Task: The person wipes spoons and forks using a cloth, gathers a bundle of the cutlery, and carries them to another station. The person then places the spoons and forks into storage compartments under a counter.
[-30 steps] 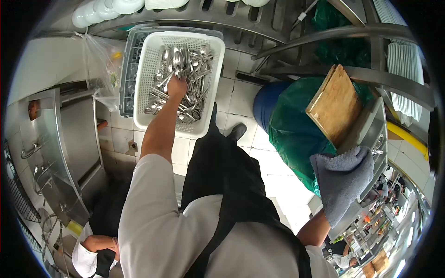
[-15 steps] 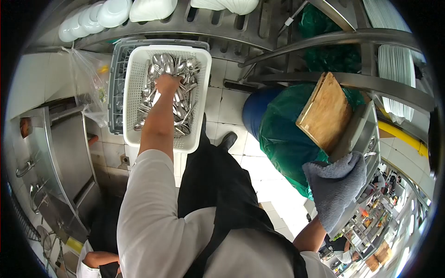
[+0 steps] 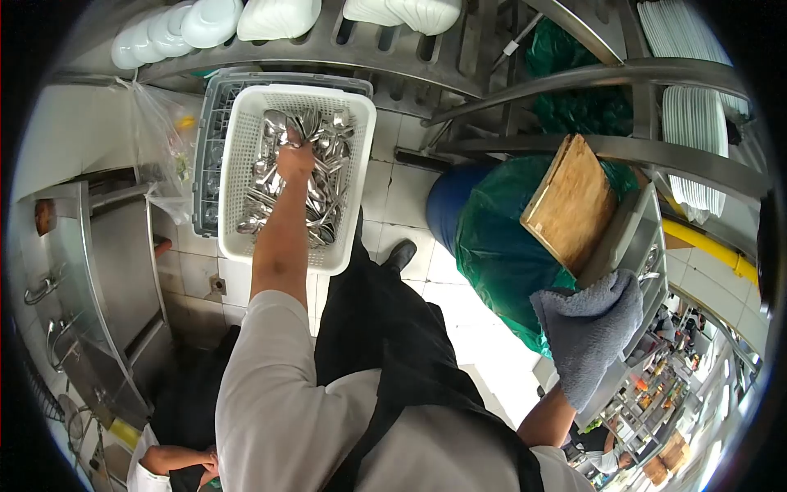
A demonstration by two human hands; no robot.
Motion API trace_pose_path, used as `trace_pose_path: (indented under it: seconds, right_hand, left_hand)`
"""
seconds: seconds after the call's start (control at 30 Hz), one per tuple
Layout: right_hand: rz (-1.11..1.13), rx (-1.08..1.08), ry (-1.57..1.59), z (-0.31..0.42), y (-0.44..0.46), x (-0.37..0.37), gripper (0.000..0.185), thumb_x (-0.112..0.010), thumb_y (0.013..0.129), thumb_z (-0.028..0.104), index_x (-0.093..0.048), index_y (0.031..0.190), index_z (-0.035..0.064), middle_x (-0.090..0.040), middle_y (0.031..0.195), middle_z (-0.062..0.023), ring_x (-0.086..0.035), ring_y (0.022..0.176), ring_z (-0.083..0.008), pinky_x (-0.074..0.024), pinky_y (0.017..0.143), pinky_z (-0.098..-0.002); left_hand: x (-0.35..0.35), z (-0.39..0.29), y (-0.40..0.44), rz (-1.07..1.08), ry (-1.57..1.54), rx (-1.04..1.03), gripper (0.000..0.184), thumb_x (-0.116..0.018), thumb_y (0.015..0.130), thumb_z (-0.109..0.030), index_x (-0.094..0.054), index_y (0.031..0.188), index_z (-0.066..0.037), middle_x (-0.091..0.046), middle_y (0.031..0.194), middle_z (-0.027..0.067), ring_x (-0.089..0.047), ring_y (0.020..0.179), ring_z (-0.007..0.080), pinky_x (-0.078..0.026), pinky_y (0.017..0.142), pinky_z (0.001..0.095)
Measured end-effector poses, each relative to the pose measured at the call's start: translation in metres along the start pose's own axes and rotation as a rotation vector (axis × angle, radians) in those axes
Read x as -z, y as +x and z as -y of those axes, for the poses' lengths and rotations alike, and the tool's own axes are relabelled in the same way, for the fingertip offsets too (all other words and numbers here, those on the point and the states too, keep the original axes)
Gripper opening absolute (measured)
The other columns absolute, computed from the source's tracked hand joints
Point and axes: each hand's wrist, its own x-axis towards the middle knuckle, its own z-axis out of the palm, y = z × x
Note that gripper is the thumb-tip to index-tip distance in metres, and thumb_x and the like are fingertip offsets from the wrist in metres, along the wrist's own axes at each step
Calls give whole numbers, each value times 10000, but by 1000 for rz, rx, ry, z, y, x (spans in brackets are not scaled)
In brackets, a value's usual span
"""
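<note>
A white perforated plastic basket (image 3: 363, 176) holds a jumble of metal spoons and forks (image 3: 324, 205). My left hand (image 3: 295, 160) reaches down into it, fingers closed around several spoons (image 3: 309, 125) whose bowls point away from me. A thick grey towel (image 3: 589, 332) hangs over my right hand, which holds it up at the right side; the fingers are hidden under the cloth. Only my right forearm (image 3: 549, 418) shows below it.
Beneath the basket is a grey rack (image 3: 209, 164). White bowls (image 3: 211, 23) line the metal shelf above. To the right are a blue barrel with a green bag (image 3: 500, 238), a wooden board (image 3: 574, 205) and stacked plates (image 3: 695, 148). Another person's arm (image 3: 180, 459) shows lower left.
My left hand has closed on spoons, which now stand up from its grip, and has shifted slightly within the basket. The towel and right arm have hardly moved.
</note>
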Motion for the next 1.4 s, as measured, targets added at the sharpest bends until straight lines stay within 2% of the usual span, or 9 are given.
trace_pose_path:
  seconds: [0.17, 0.33, 0.67, 0.83, 0.93, 0.97, 1.17, 1.27, 1.4]
  right_hand:
    - [-83, 51, 19, 3, 3, 0, 549, -830, 456, 209, -538, 882, 23, -536, 800, -182, -551, 797, -428, -440, 729, -438]
    - [-34, 85, -129, 1, -13, -6, 777, -866, 527, 254, -552, 1168, -50, -598, 1067, -243, -569, 1035, -446, -448, 924, -471]
    - [32, 4, -32, 1, -12, -1, 866, -880, 543, 297, -518, 1243, -60, -582, 1142, -254, -545, 1113, -442, -420, 988, -478]
    - [-1, 24, -17, -5, -12, 1, 827, -867, 554, 285, -521, 1223, -57, -581, 1123, -252, -547, 1096, -441, -422, 974, -475]
    - [-9, 28, -2, -7, -12, 4, 804, -859, 561, 278, -523, 1211, -55, -581, 1111, -250, -549, 1086, -441, -423, 966, -474]
    - [-12, 29, 3, -8, -12, 5, 796, -857, 563, 276, -523, 1207, -54, -581, 1107, -250, -549, 1083, -441, -423, 963, -473]
    - [-36, 24, 33, -13, -7, 8, 750, -841, 577, 261, -527, 1183, -50, -581, 1084, -247, -552, 1063, -440, -426, 947, -470]
    - [-40, 28, 49, -15, -10, 11, 727, -833, 584, 254, -529, 1172, -47, -581, 1073, -245, -553, 1053, -439, -427, 939, -469]
    - [-46, 35, 56, -16, -9, 10, 697, -823, 593, 245, -531, 1156, -44, -581, 1057, -243, -554, 1040, -438, -428, 928, -467]
  left_hand:
    - [-27, 11, 20, 124, -33, 11, 532, -701, 745, -411, -696, 962, 75, -691, 1014, 260, -661, 994, 408, -510, 877, 454]
    - [-20, -17, -1, 132, -30, 130, 477, -686, 765, -373, -696, 1035, 20, -680, 1128, 211, -652, 1059, 375, -491, 929, 465]
    - [-28, 0, 5, 208, -185, 267, 367, -593, 808, -266, -679, 1029, 15, -698, 1056, 210, -668, 1023, 349, -496, 893, 476]
    - [-41, 21, -4, -234, -522, 71, 361, -632, 866, -281, -659, 1018, 45, -680, 922, 243, -662, 872, 392, -490, 818, 462]
    - [-21, 46, 7, -245, -523, -47, 338, -752, 817, -213, -663, 1034, 30, -684, 907, 185, -644, 840, 279, -493, 815, 381]
    - [-8, 49, 6, -153, -920, -42, 284, -802, 776, -78, -664, 1005, 18, -682, 927, 105, -610, 830, 182, -483, 840, 318]
    - [109, 3, -65, -139, -1204, -320, 139, -721, 863, -89, -658, 957, -8, -697, 928, 60, -612, 875, 153, -437, 897, 288]
    - [106, 23, -46, -8, -1184, -211, 192, -715, 855, -16, -650, 1032, 20, -680, 1054, 81, -639, 865, 167, -454, 919, 300]
    - [109, 34, -54, 38, -1026, -353, 153, -687, 897, -104, -641, 983, 14, -699, 890, 70, -658, 840, 156, -488, 799, 284]
